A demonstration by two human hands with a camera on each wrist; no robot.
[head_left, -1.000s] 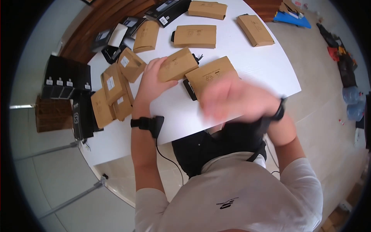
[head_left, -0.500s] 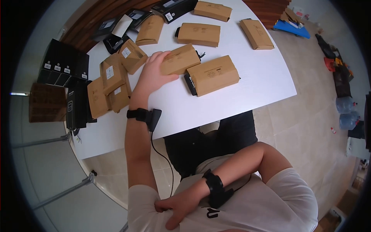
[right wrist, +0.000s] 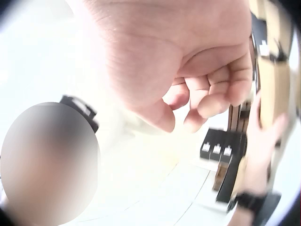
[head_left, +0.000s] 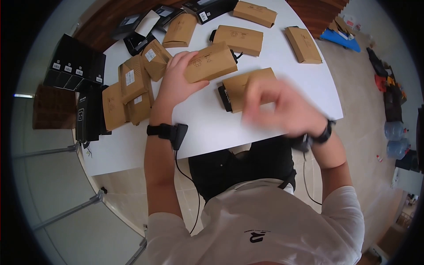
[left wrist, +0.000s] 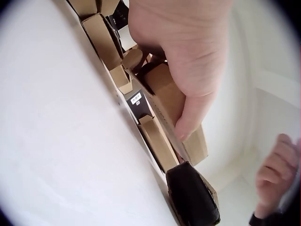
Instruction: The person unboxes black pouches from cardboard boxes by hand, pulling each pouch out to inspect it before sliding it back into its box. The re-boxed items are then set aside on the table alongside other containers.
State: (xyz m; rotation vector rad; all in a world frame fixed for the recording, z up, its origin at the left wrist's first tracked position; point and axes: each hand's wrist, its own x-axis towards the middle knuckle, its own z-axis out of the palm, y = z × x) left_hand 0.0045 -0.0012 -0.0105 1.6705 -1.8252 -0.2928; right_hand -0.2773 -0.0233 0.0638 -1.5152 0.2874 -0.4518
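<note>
**Two hands, one box held, one hand in the air**

Two hands are over the white surface (head_left: 282, 66). The left hand (head_left: 176, 84) grips a brown cardboard box (head_left: 211, 62), thumb curled under its near edge and fingers over the far side; the box sits tilted at the middle of the surface, its lower end raised off it as far as the left wrist view shows. The right hand (head_left: 282, 108) hangs blurred above a second brown box (head_left: 240, 88), which lies flat with a black insert (head_left: 224, 98) sticking out of its left end. That hand's fingers are loosely curled and hold nothing.

Risks, as I judge them: the held box is pinched at one end only, so it could swing or slip from the hand and knock the second box beside it. The protruding insert could slide out further if the right hand lands on the box carelessly. A loose stack of brown boxes (head_left: 130, 95) crowds the left wrist, and an elbow move could topple it.

More brown boxes (head_left: 238, 39) lie spread across the far side of the surface, with black boxes (head_left: 73, 66) at its left edge. Around it lie a pale tiled floor (head_left: 366, 110), a blue item and clutter at the right.
</note>
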